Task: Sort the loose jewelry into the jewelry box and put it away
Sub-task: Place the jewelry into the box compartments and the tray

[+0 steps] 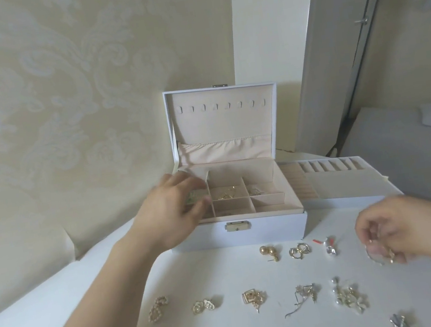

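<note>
Cream-lined white jewelry box (242,231), lid up, frame centre; divided tray partly stocked. Left hand (173,213) over the left compartments, fingers (184,183) spread and relaxed, blurred; whether they hold anything, cannot tell. Right hand (401,231), right edge, fingers curled, pinching small gold pieces (384,251). Loose jewelry (255,297) in paired lots across the white surface (223,267), lower frame. Advice: one pair per compartment, lowered in, not dropped; keep matches together.

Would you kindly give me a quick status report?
Left hand open over jewelry box compartments. Right hand pinching gold earring. Loose jewelry on table, nothing blocking.
</note>
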### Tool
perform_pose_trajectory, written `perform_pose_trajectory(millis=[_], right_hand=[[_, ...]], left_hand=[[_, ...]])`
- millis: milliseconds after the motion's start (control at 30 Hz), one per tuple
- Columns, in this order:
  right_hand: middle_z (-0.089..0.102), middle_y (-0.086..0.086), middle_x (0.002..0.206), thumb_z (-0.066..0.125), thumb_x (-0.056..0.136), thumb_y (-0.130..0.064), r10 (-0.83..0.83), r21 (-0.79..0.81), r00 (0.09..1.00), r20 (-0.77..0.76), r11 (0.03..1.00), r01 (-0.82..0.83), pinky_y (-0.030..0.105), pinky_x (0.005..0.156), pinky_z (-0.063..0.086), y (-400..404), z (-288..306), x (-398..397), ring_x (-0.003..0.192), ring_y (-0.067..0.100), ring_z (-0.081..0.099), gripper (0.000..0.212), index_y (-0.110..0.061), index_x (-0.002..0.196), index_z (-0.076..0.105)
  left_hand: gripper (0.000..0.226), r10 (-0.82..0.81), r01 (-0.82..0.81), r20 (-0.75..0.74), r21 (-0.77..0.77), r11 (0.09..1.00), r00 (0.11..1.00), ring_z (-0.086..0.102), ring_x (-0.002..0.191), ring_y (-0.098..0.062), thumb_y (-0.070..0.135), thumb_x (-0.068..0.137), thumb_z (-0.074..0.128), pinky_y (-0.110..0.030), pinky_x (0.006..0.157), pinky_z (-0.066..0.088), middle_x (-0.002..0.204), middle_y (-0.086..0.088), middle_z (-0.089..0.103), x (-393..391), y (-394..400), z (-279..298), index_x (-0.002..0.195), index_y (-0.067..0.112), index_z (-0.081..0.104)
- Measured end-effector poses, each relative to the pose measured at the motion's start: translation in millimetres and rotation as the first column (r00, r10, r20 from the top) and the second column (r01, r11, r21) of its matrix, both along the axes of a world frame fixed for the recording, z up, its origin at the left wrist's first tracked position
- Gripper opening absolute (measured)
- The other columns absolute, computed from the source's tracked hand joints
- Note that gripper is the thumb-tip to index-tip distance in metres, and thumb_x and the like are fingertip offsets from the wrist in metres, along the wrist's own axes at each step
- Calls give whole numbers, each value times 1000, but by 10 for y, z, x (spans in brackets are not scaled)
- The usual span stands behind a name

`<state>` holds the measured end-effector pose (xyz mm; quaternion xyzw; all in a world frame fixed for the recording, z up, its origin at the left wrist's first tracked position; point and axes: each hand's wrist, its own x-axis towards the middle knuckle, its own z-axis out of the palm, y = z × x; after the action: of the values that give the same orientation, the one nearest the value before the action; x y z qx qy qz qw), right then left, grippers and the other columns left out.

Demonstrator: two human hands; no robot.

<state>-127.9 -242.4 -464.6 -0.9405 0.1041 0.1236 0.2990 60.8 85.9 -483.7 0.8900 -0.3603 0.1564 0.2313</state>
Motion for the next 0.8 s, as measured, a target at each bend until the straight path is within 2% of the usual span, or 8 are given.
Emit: perform_pose_trajectory(millis=[133, 233, 333, 400, 467, 567, 667, 800], right_hand=[[62, -2, 54, 73, 79, -3, 40, 23, 937, 348, 998, -51, 26, 51, 42, 318, 432, 433, 46, 15, 55, 23, -21, 67, 64], [64, -7, 63, 73, 81, -8, 100, -31, 892, 442, 995, -97, 20, 50, 44, 704, 509, 885, 40, 11, 54, 18, -21, 70, 65], [68, 0, 80, 71, 81, -5, 127, -22, 911, 393, 991, -129, 17, 43, 43, 963, 308, 1265, 35, 9, 52, 19, -21, 73, 67], [67, 0, 74, 71, 80, -3, 123, 15, 937, 326, 991, -135, 19, 42, 43, 1045, 155, 1425, 35, 12, 49, 18, -20, 74, 69], [66, -4, 68, 72, 78, -4, 146, 9, 953, 266, 988, -154, 17, 43, 41, 1084, 77, 1499, 37, 7, 49, 18, -21, 74, 71], [66, -12, 69, 65, 80, -5, 273, -153, 949, 156, 956, -250, 14, 55, 43, 1132, 61, 1521, 55, -4, 55, 21, -23, 81, 75], [71, -8, 85, 65, 82, -12, 338, -257, 941, 36, 913, -318, 20, 65, 50, 1175, 67, 1542, 80, 11, 64, 17, -24, 86, 76], [70, -10, 90, 63, 85, -14, 375, -304, 927, -31, 880, -366, 20, 72, 51, 1180, 105, 1584, 85, 10, 63, 20, -26, 95, 75]], left_hand=[[46, -210, 197, 50, 192, 962, 976, 45, 104, -8, 63, 95, 27, -33, 98, 37, 102, 20, 59, -73, -88, -25, 106, 37, 64], [59, -224, 210, 20, 271, 939, 974, 46, 109, -11, 72, 93, 17, -33, 105, 31, 106, 21, 59, -83, -103, -53, 111, 41, 64], [77, -210, 190, 14, 370, 910, 978, 45, 117, -11, 80, 86, 6, -39, 108, 27, 113, 22, 62, -108, -125, -62, 108, 37, 67], [81, -204, 193, -16, 399, 897, 979, 42, 121, -8, 82, 83, 4, -40, 110, 24, 122, 26, 60, -132, -140, -45, 111, 39, 66], [83, -183, 183, -39, 412, 893, 982, 40, 123, -5, 84, 80, 3, -39, 111, 20, 126, 30, 57, -138, -152, -27, 113, 40, 66], [92, -146, 135, -7, 428, 894, 989, 40, 121, -4, 85, 76, -3, -35, 108, 18, 124, 29, 58, -123, -159, -48, 108, 37, 68], [101, -115, 88, 38, 422, 902, 993, 43, 119, -7, 86, 73, -12, -33, 106, 18, 118, 22, 63, -105, -164, -101, 112, 36, 67], [95, -135, 113, 32, 380, 918, 990, 44, 117, -10, 89, 74, -5, -30, 105, 27, 116, 20, 58, -48, -112, -78, 112, 37, 65]])
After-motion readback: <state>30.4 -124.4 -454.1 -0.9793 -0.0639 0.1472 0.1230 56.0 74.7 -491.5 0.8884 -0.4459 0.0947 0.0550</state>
